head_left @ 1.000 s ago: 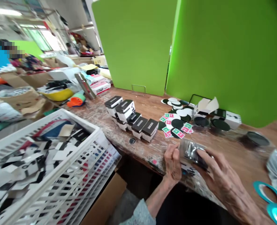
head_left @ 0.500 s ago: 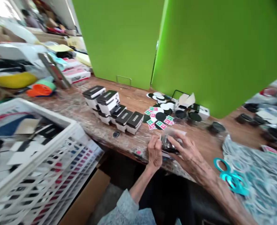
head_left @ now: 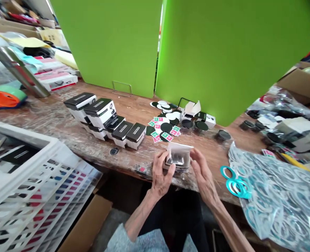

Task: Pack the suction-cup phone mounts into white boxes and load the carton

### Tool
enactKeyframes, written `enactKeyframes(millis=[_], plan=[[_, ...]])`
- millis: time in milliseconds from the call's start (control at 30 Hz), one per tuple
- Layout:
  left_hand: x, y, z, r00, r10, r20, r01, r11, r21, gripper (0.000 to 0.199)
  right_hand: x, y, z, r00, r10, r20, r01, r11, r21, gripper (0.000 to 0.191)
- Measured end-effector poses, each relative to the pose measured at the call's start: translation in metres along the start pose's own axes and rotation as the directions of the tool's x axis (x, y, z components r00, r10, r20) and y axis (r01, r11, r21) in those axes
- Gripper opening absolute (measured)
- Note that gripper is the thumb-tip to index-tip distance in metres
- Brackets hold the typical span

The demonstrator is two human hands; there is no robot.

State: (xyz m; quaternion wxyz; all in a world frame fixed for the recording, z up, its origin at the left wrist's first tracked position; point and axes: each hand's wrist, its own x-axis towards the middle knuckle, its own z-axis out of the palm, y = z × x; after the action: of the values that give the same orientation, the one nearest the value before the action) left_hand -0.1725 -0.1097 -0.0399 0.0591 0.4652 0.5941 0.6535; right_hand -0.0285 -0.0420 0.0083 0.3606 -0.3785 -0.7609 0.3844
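An open small box (head_left: 185,166) lies at the front edge of the wooden table (head_left: 133,159), its white flap raised. Inside it sits a dark item in clear wrapping (head_left: 176,159). My left hand (head_left: 161,173) grips the box's left side, thumb at the front. At the right side is my right hand (head_left: 202,173), fingers apart and close against the box. Beyond the box lie black and white discs (head_left: 166,127) and small red and green cards (head_left: 175,131). Closed black and white boxes (head_left: 136,134) stand to the left, some stacked.
A white crate (head_left: 52,164) full of boxes stands at the left front. Teal rings (head_left: 235,188) lie beside a large plastic bag of rings (head_left: 278,199) on the right. Green panels (head_left: 112,45) rise behind the table. Wrapped dark round items (head_left: 222,135) sit at right.
The wrapped item, earlier between both hands, is now inside the open box. My right hand has moved off it to the box's right side. The view has shifted to the right.
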Motion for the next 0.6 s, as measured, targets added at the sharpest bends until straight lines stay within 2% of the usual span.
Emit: enactKeyframes(millis=[33, 100, 200, 300, 400, 467, 600], plan=[[-0.001, 0.0, -0.001, 0.999, 0.024, 0.031, -0.025, 0.999, 0.042, 0.039, 0.003, 0.004, 0.005, 0.997, 0.053, 0.065, -0.059, 0.992, 0.109, 0.039], [0.0, 0.0, -0.003, 0.997, 0.034, 0.065, -0.039, 0.996, 0.081, 0.029, 0.008, 0.01, 0.014, 0.988, 0.064, 0.142, -0.099, 0.963, 0.252, 0.039], [0.013, 0.002, -0.01, 0.994, -0.043, 0.096, 0.043, 0.999, 0.007, 0.027, 0.013, 0.016, 0.018, 0.991, 0.027, 0.134, -0.066, 0.953, 0.294, 0.046], [0.031, 0.006, -0.025, 0.96, -0.118, 0.255, 0.142, 0.987, -0.077, 0.04, 0.013, 0.017, 0.009, 0.99, -0.069, 0.126, 0.048, 0.986, 0.16, 0.041], [0.043, 0.008, -0.04, 0.884, -0.055, 0.465, 0.101, 0.992, -0.074, 0.038, 0.01, 0.016, -0.003, 0.947, -0.268, 0.177, 0.281, 0.958, -0.052, 0.038], [0.047, 0.008, -0.046, 0.863, -0.009, 0.505, 0.048, 0.997, -0.065, 0.042, 0.009, 0.015, -0.007, 0.916, -0.352, 0.189, 0.38, 0.914, -0.14, 0.041], [0.048, 0.006, -0.049, 0.879, 0.075, 0.47, -0.094, 0.995, 0.017, 0.038, 0.009, 0.017, -0.006, 0.888, -0.421, 0.182, 0.455, 0.862, -0.225, 0.038]])
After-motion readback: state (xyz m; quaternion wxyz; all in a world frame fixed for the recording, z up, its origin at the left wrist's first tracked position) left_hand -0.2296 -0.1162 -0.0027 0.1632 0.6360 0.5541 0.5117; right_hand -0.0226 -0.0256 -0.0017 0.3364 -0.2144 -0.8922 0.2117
